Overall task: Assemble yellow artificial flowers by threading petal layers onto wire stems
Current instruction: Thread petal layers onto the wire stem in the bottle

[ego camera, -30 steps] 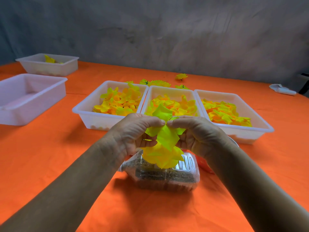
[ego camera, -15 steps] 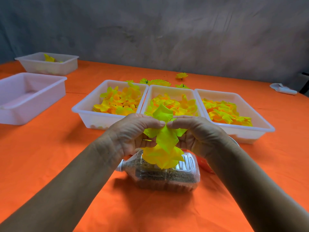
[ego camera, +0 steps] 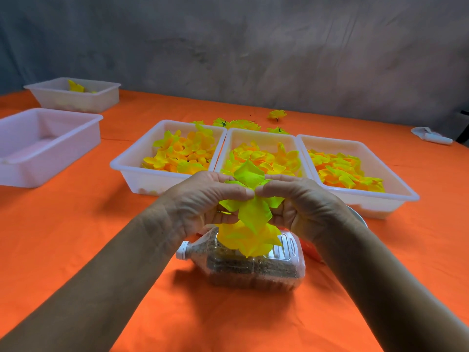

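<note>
Your left hand point(ego camera: 203, 199) and right hand point(ego camera: 302, 201) meet fingertip to fingertip above the near middle of the desk point(ego camera: 76, 237). Both have fingers curled around the petals point(ego camera: 250, 222): left pinches the left side of the bunch, right pinches the right side. The petals sit between the two palms, one lobe poking up above the fingertips, the rest hanging below the hands. No wire stem visible; it may be hidden in the bunch.

Directly under the petals: a clear bottle point(ego camera: 243, 265) lying on its side, white cap pointing left, brown granular fill inside. The lowest petal overlaps the bottle in view; cannot tell whether they touch.

Beyond the hands, three white trays side by side, each loaded with loose yellow-orange petals: left tray point(ego camera: 132, 171), middle tray point(ego camera: 258, 134), right tray point(ego camera: 396, 186). Finished flowers point(ego camera: 238, 123) lie behind them toward the far edge. Two more trays at the far left: near one point(ego camera: 50, 153) and far one point(ego camera: 76, 97) holding a few yellow pieces.
</note>
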### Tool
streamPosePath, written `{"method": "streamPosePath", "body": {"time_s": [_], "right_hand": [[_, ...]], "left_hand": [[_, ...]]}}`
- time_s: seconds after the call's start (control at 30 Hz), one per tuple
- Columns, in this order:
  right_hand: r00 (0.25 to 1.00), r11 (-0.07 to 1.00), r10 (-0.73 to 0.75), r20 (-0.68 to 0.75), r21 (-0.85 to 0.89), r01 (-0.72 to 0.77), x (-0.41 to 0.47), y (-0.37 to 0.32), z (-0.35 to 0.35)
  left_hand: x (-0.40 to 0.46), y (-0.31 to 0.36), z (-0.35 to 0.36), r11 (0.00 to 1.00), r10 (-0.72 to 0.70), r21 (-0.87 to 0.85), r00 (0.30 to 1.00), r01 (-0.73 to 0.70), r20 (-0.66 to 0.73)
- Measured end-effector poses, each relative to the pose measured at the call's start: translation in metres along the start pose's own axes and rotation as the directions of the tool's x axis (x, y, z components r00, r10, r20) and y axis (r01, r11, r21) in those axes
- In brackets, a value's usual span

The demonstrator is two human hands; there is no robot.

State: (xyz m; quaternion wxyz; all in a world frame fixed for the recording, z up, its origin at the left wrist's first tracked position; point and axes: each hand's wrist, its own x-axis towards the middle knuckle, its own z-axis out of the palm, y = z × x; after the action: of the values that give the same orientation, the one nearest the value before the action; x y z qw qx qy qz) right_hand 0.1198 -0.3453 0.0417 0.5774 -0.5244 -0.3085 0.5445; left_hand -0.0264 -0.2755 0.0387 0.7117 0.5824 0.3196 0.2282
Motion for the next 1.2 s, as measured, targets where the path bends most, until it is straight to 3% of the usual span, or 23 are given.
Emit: {"method": "streamPosePath", "body": {"time_s": [0.63,0.87,1.2], "right_hand": [[1.0,0.999,-0.011,0.003,-0.031,0.011,0.004,0.0036,-0.0019],[0.994,0.994,0.109,-0.026,-0.026,-0.11,0.0018,0.0075,-0.0022],[0.993,0.988,0.093,-0.069,-0.116,-0.101,0.0,0.0056,-0.0053]], "left_hand": [[0.0041,0.0,-0.0035,0.988,0.08,0.131,0.997,-0.079,-0.004],[0.0033,-0.0041,-0.0014,0.999,-0.005,0.041,1.0,0.006,-0.023],[0.0022,-0.0005,-0.0023,0.994,-0.045,0.101,0.998,0.049,-0.04]]}}
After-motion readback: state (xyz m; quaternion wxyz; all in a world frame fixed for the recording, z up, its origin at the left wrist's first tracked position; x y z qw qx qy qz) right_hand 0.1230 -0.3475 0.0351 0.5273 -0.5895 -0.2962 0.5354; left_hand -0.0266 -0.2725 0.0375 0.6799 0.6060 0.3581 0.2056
